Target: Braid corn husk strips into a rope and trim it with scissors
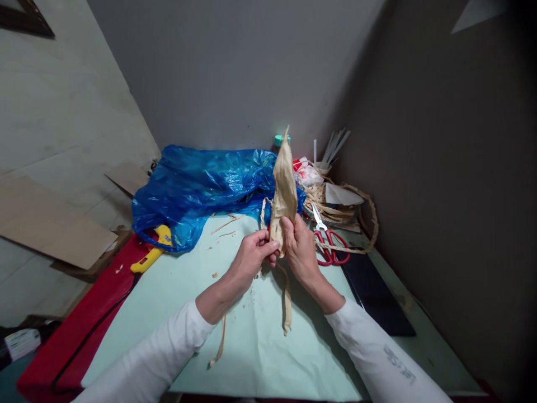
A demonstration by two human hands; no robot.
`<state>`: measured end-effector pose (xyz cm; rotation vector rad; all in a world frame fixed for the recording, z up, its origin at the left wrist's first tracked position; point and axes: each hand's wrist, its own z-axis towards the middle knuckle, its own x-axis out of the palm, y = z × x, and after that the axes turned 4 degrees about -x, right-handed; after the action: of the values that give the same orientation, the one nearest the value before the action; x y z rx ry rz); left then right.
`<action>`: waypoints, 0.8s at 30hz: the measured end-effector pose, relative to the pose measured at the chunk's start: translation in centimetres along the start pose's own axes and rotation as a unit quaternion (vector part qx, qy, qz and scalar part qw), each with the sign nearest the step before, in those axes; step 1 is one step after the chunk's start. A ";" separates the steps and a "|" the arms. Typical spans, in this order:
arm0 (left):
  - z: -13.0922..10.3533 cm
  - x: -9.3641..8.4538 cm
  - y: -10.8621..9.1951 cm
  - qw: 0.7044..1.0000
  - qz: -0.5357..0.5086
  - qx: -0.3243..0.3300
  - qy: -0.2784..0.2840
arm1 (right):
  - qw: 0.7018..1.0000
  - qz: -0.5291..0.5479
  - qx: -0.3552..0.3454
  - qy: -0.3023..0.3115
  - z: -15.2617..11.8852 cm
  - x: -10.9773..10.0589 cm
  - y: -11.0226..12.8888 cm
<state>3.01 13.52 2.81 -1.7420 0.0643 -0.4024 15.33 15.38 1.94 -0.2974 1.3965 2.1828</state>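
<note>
Head cam: dried husk (285,182) is upright btwn both hands, over the mid of the table (251,364), tip pointing up. L hand (251,252) pinches its base from the L, thumb vs. fingers; R hand (301,246) grips its lower R side, thumb laid on the front. Most of its length sticks up above both hands. Pale strip (287,305) shows just below them, twd the near edge; can't tell if it's attached. Scissors (329,238) w/ red handles are just R of the R hand; dark flat panel (377,296) is nr the R edge. Blue plastic bag (205,179) covers the far L corner, w/ yellow tool (149,260) by the L edge.
</note>
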 end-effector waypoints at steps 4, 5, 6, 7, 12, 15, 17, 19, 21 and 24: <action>0.1 -0.2 -0.3 1.000 -0.024 -0.007 0.015 | 1.000 0.019 0.010 -0.002 0.3 0.2 -0.6; 0.0 -0.3 -0.3 0.999 -0.024 -0.008 0.020 | 0.999 0.032 0.014 0.001 0.3 0.3 -0.7; 0.1 -0.4 -0.4 0.999 -0.020 -0.007 0.026 | 0.999 0.049 0.019 0.006 0.4 0.4 -0.8; 0.1 -0.6 -0.4 0.999 -0.014 -0.004 0.031 | 0.997 0.069 0.025 0.010 0.5 0.4 -1.0; 0.3 -1.2 -0.7 0.998 0.010 0.012 0.054 | 0.990 0.131 0.049 0.018 0.6 0.5 -1.2; 0.3 -1.2 -0.8 0.999 -0.025 0.008 0.041 | 0.992 0.117 0.048 -0.013 0.5 0.4 -0.7; 0.2 -1.0 -0.8 0.998 -0.052 0.006 0.017 | 0.994 0.089 0.041 -0.042 0.2 0.5 -0.1; 0.1 -0.8 -0.8 0.999 -0.045 0.002 0.005 | 0.996 0.055 0.033 -0.055 -0.1 0.5 0.5; -0.1 -0.8 -0.9 1.000 -0.013 -0.012 0.011 | 0.998 0.033 0.020 -0.049 -0.4 0.5 1.0; -0.2 -0.9 -1.0 0.999 0.036 -0.030 0.003 | 0.999 0.033 0.004 -0.036 -0.6 0.3 1.3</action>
<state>1.93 13.84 3.61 -1.7925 0.1441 -0.3563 14.30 14.49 2.57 -0.1695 1.3923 2.2179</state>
